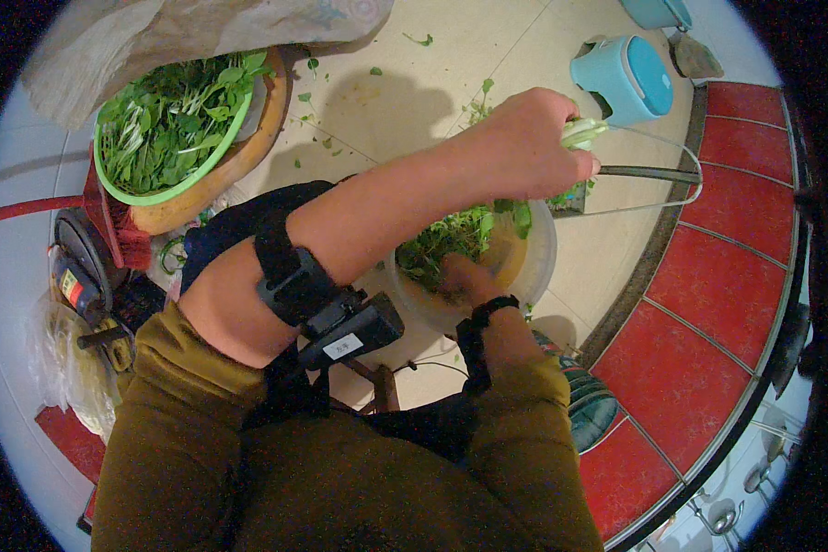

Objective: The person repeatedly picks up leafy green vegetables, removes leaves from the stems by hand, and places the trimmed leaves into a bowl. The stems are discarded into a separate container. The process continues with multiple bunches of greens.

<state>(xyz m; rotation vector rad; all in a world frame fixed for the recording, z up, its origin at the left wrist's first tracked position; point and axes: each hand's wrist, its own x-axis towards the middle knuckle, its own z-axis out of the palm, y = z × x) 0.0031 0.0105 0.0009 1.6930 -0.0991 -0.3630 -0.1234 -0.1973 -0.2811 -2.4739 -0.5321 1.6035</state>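
Observation:
My left hand [545, 145] reaches across to the right, its fingers closed around a bunch of pale green stems [584, 133]. It hovers above a dustpan [574, 205] with bits of greens in it, mostly hidden by the hand. Below my left forearm, a clear plastic basin [542, 255] holds leafy greens [448, 238] in what looks like brownish water. My right hand [466, 281] is down inside this basin, against the greens. Its fingertips are hidden, so whether they grip anything does not show.
At the upper left, a green plastic basket [172, 199] full of leafy greens rests on a round orange-brown surface [276, 103]. A woven sack [214, 27] overhangs it. A red broom [114, 221] and a bottle [72, 279] lie left. A blue container [614, 76] stands near the red-tiled ledge [724, 276].

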